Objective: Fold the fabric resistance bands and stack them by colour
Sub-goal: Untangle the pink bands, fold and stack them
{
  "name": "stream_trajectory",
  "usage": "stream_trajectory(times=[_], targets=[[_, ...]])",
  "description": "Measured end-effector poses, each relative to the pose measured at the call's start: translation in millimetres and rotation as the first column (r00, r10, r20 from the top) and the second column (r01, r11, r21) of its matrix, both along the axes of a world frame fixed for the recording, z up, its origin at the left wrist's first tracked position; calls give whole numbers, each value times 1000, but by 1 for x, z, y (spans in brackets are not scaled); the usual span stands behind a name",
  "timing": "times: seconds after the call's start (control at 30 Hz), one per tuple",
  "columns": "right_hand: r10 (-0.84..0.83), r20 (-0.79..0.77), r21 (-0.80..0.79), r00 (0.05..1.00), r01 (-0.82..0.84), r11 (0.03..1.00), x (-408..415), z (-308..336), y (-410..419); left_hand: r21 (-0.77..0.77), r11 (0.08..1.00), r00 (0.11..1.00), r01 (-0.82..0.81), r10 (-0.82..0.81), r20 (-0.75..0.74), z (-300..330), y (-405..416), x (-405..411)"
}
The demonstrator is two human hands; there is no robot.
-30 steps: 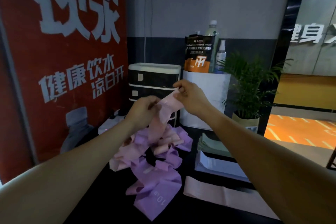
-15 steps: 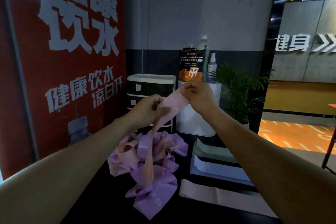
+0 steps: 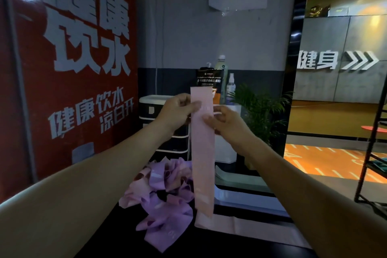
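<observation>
Raised, pink band now hangs vertical, pinched by left hand, right hand

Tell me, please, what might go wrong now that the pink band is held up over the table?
Two risks. The pink band hangs long from the left hand and right hand, both gripping near its top; its free lower end could snag the unsorted pile of pink and purple bands and drag some off the dark table. It could also fold unevenly, or land on the wrong one of the folded stacks beside it.
</observation>
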State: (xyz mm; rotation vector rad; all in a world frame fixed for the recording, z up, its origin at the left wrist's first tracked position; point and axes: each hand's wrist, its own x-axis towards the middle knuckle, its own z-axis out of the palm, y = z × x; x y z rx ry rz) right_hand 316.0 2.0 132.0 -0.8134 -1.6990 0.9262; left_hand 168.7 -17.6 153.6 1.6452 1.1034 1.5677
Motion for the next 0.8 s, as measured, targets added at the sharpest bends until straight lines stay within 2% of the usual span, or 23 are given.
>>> stream_trajectory(times=[0.07,0.17,0.27,0.37,0.43,0.57,0.7,0.8], targets=[[55,91,-64,994,-49,997,9,-17,-3,0,1000,994,-3,3,110,4,-1,9],[84,136,-163,987,-61,985,26,-40,-4,-33,999,965,-18,26,261,4,0,16],[38,233,-195,972,8,981,48,-59,-5,-79,997,912,2,30,408,-6,4,19],[-92,324,-142,942,144,979,71,-68,-9,-132,991,865,14,54,500,-25,9,23],[-150,378,-98,913,201,975,85,-71,-13,-175,985,836,11,86,541,-40,13,26],[-148,492,-25,858,184,983,112,-83,-25,-271,963,796,-16,176,579,-74,24,30],[1,450,-188,893,94,978,144,-104,-35,-321,942,777,-93,270,569,-104,27,32],[18,550,-254,835,147,956,164,-122,-37,-360,926,779,-116,310,545,-125,27,30]])
